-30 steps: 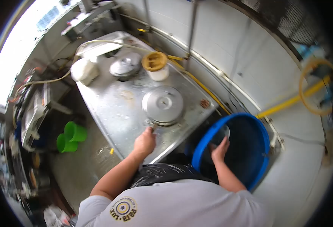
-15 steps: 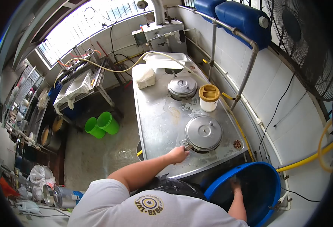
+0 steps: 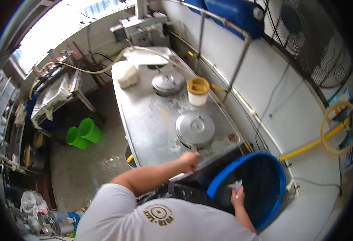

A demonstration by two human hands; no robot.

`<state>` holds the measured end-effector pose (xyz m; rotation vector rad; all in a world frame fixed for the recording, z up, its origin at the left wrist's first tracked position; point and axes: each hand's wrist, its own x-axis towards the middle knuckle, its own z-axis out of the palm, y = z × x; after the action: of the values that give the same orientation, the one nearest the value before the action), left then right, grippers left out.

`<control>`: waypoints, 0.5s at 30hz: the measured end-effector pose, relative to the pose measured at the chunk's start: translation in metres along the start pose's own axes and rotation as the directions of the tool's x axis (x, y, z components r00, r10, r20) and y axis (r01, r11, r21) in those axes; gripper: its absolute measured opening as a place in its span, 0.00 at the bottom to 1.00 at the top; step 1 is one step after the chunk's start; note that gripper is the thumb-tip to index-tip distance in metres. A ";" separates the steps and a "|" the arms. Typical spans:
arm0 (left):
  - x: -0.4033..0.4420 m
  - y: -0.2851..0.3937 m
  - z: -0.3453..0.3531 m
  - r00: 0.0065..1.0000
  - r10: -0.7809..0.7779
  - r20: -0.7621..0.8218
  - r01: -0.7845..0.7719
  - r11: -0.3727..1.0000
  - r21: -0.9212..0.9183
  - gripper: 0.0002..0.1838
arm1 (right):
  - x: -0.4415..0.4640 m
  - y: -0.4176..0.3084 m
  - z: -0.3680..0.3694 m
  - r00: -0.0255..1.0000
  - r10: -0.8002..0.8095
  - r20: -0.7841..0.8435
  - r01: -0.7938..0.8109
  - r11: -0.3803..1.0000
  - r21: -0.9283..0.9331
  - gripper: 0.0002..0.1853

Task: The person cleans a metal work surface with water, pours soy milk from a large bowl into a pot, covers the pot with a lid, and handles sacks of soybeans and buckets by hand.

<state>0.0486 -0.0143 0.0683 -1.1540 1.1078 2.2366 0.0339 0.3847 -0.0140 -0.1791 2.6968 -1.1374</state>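
A round steel lid [image 3: 195,127] with a short handle covers the nearer opening of the metal worktop. My left hand [image 3: 190,161] is closed around the handle at the lid's near edge, slightly blurred. Inside the blue tub [image 3: 212,188] at the right, my right hand [image 3: 237,196] grips a small whitish, limp-looking piece [image 3: 236,184]; I cannot make out what it is. Dark contents fill the tub, and the hand is above them.
A second steel lid [image 3: 167,82] and a white bucket with a brown lid [image 3: 198,92] stand farther back on the worktop [image 3: 144,116]. Green buckets [image 3: 90,130] are on the floor at left. A yellow pipe [image 3: 305,148] runs along the right wall.
My right hand has come up from the tub's depth with the whitish piece showing. The lid's handle has swung rightward with my left hand. The whole view has shifted.
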 end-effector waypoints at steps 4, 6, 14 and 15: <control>-0.039 0.055 -0.095 0.998 -0.034 0.053 0.019 0.965 0.261 0.11 | -0.012 -0.075 -0.054 0.985 -0.164 -0.055 0.158 0.982 -0.100 0.18; -0.041 0.055 -0.090 1.000 0.024 -0.004 -0.021 0.925 0.380 0.09 | -0.014 -0.128 -0.081 0.970 -0.243 -0.016 0.241 0.967 -0.080 0.16; -0.049 0.026 0.025 0.749 0.472 0.465 -0.486 -0.084 0.870 0.23 | 0.029 -0.288 -0.103 0.821 -0.348 0.452 0.541 0.727 -0.422 0.23; -0.017 0.011 0.028 0.753 0.444 0.486 -0.528 -0.033 0.849 0.24 | 0.038 -0.311 -0.100 0.819 -0.347 0.458 0.544 0.722 -0.426 0.23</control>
<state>0.0370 0.0015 0.0976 0.0038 2.6555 1.1285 -0.0171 0.2309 0.2723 -1.0840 2.6183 -0.3150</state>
